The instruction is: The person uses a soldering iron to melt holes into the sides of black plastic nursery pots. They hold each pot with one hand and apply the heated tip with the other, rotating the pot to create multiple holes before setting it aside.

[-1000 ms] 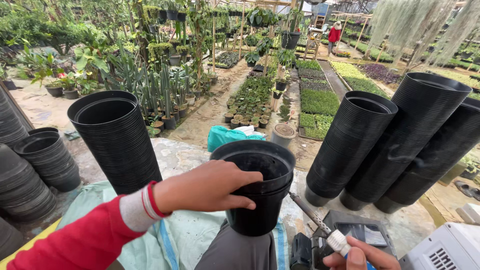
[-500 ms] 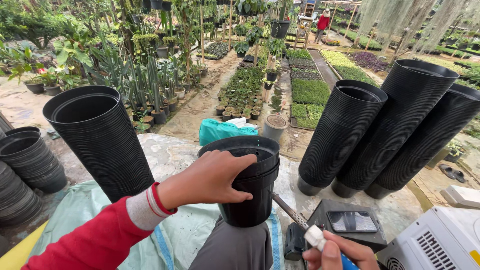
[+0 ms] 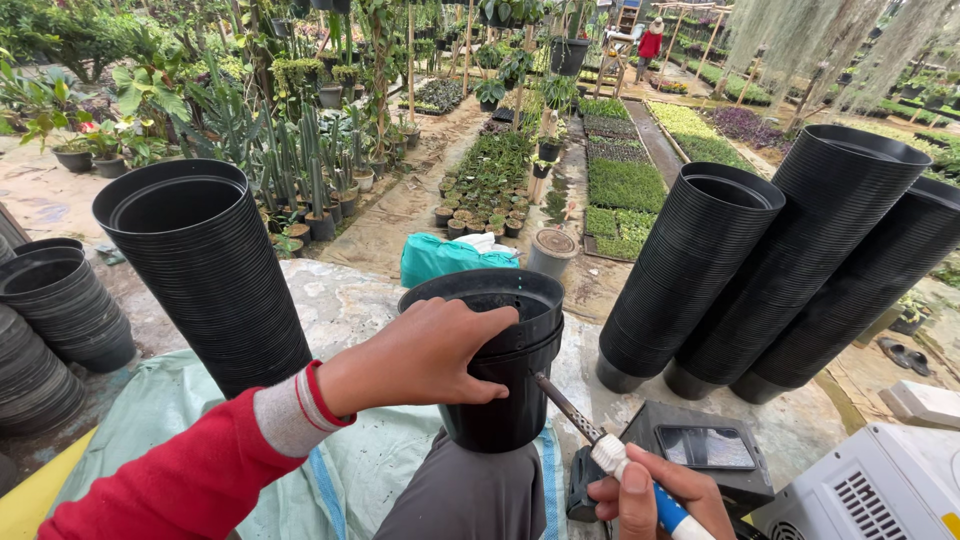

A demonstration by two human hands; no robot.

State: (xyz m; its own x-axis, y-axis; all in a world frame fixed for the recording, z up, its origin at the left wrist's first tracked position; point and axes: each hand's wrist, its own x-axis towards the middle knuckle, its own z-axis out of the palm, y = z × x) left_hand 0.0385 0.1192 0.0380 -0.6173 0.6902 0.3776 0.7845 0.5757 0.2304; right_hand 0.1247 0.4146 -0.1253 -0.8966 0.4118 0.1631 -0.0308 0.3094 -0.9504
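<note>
Black plastic is filling the view: tall stacks of nested pots (image 3: 800,250) are leaning at three o'clock, another stack (image 3: 205,270) is standing at nine o'clock, and a pale green tarp (image 3: 160,420) is lying beneath them over the ground. At the centre, the black pot (image 3: 500,360) is sitting upright on the person's knee, its long axis running twelve to six. The left hand (image 3: 420,355) is reaching in from eight o'clock and wrapping the pot's near wall, fingers curled over the rim and closed around it. The right hand (image 3: 650,495), at five o'clock, is gripping a rod tool (image 3: 590,430) with a blue and white handle, fingers closed tight. The rod is slanting toward eleven o'clock, and its metal tip is touching the pot's side wall just below the rim. The left hand is the nearer to the pot; the right is meeting it only through the tool.
</note>
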